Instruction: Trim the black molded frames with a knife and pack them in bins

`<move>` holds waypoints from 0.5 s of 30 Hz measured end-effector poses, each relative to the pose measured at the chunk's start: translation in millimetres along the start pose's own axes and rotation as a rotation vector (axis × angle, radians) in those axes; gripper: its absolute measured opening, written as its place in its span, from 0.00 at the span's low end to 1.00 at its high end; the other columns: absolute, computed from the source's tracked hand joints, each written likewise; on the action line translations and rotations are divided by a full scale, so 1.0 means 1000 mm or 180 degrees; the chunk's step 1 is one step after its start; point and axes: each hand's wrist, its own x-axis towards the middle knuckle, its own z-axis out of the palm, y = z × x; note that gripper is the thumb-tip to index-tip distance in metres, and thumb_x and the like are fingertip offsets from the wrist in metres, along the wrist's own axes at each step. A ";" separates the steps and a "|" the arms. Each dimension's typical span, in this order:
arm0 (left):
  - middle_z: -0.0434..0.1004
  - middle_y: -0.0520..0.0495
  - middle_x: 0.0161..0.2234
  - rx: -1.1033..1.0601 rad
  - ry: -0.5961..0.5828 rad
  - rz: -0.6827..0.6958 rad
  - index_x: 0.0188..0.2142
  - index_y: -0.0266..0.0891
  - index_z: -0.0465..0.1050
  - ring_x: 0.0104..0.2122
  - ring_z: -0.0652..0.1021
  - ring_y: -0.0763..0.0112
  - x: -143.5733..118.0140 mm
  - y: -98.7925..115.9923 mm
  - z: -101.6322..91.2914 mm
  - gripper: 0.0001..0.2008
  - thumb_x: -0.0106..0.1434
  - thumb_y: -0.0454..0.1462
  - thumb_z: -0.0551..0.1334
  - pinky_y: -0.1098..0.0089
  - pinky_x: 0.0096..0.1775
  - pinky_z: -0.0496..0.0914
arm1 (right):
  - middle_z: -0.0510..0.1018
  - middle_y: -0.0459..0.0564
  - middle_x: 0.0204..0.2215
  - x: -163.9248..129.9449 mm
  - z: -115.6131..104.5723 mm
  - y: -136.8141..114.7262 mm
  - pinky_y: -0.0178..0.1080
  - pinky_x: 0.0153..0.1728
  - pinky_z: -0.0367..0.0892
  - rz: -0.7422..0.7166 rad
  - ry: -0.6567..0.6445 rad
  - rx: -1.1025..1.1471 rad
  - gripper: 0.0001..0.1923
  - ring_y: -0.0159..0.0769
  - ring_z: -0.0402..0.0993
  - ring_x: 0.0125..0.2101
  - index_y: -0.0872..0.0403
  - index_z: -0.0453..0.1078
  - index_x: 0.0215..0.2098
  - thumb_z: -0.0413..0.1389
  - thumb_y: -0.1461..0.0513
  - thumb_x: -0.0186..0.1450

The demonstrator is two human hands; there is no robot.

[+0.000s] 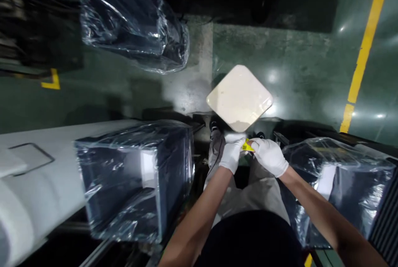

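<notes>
Head view: I see the left hand point(232, 156) and the right hand point(269, 155), both in white gloves, with fingers drawn in narrow around a small yellow piece point(248, 146) held between them. It bears a dark printed patch; I cannot tell what it is made of. Taking that piece as my clock centre, the pale board point(239, 97) lies just beyond at twelve, one rounded corner pointing back toward the hands. Grey trousers point(267, 194) show at six, below the wrists. Farther out, I have a plastic-lined bin point(174, 171) at between eight and nine, its mouth open to the camera, and a second lined bin point(351, 213) at four, partly behind the right forearm. Another plastic-covered box point(124, 14) sits at ten on the green floor point(298, 59). Well apart, a yellow floor line point(368, 47) slants past two.
</notes>
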 end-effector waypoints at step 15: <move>0.86 0.33 0.56 0.3711 -0.0991 -0.0192 0.54 0.33 0.82 0.56 0.81 0.48 0.264 0.063 -0.456 0.35 0.56 0.57 0.71 0.65 0.56 0.72 | 0.85 0.55 0.40 0.174 0.117 -0.194 0.39 0.42 0.72 0.1804 -0.0441 0.1867 0.16 0.43 0.81 0.40 0.51 0.76 0.45 0.47 0.56 0.75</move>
